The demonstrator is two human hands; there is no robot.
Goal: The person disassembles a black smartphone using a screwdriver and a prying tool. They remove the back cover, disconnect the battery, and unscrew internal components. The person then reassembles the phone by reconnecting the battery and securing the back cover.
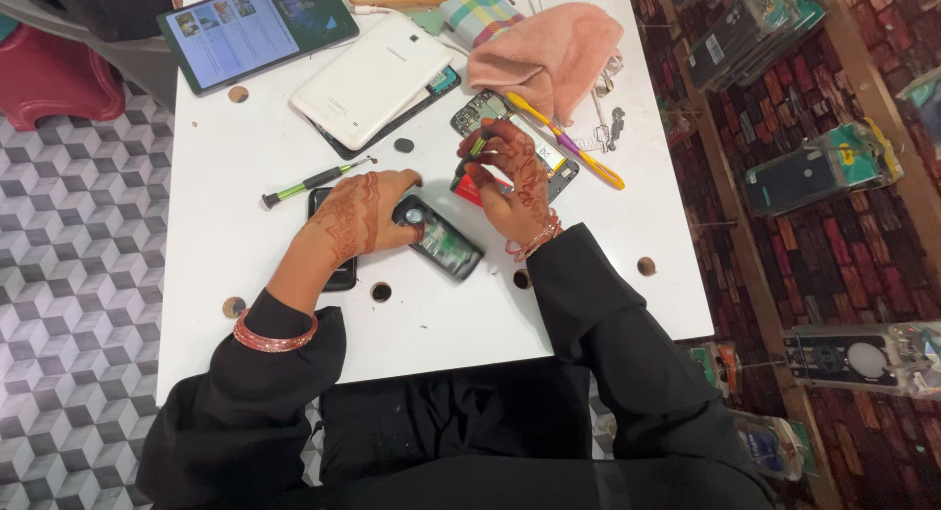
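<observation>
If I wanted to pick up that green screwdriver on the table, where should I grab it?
Probably by the green handle of the screwdriver, pinched across from above. It lies flat on the white table, handle free, while its thin tip points toward the left hand.

Bright, even overhead light washes the white bench (245,265) almost shadowless; faint glare on the tablet screen (245,25); the right hand (515,182) slightly motion-blurred; edges mildly stretched
</observation>
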